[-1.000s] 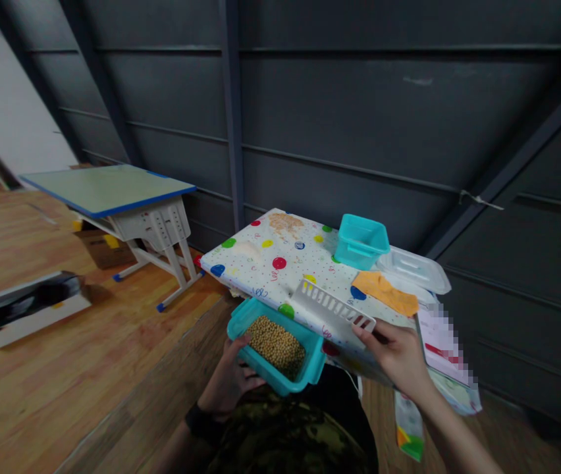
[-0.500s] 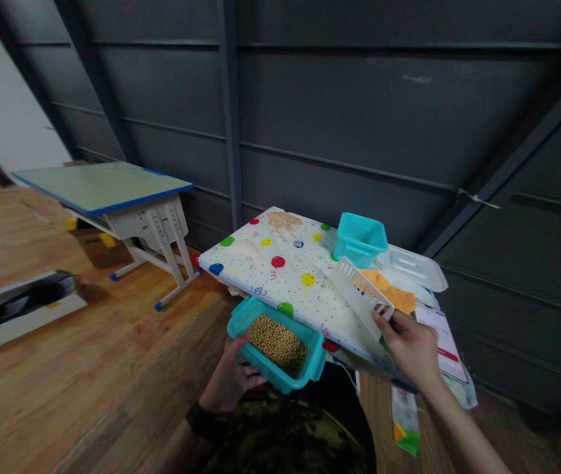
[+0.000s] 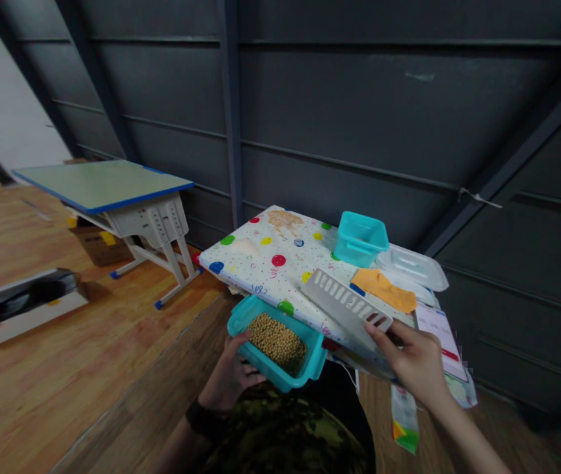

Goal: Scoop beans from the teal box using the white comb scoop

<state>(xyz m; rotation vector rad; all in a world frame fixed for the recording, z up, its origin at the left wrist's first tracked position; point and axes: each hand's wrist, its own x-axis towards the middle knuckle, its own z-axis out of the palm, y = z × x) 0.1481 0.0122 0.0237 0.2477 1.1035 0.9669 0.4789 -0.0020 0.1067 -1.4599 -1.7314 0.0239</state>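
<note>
My left hand (image 3: 228,378) grips a teal tub (image 3: 241,322) filled with tan beans (image 3: 276,341), held just below the near edge of the small table (image 3: 261,260) with a spotted cloth. My right hand (image 3: 413,362) is closed on one end of a white slotted plastic panel (image 3: 344,304), which lies low over the cloth and points left toward the tub. A small patch of spilled grains (image 3: 284,220) sits at the table's far corner.
An empty teal tub (image 3: 360,239), a clear lid (image 3: 411,266), an orange cloth (image 3: 384,289) and printed paper (image 3: 438,329) lie at the table's right. A blue-edged desk (image 3: 105,185) stands left; a white box (image 3: 18,306) lies on the wooden floor. Dark wall panels behind.
The slotted panel swung up and right over the orange cloth half a second ago, then came back down and left over the table edge. The tub of beans has stayed put.
</note>
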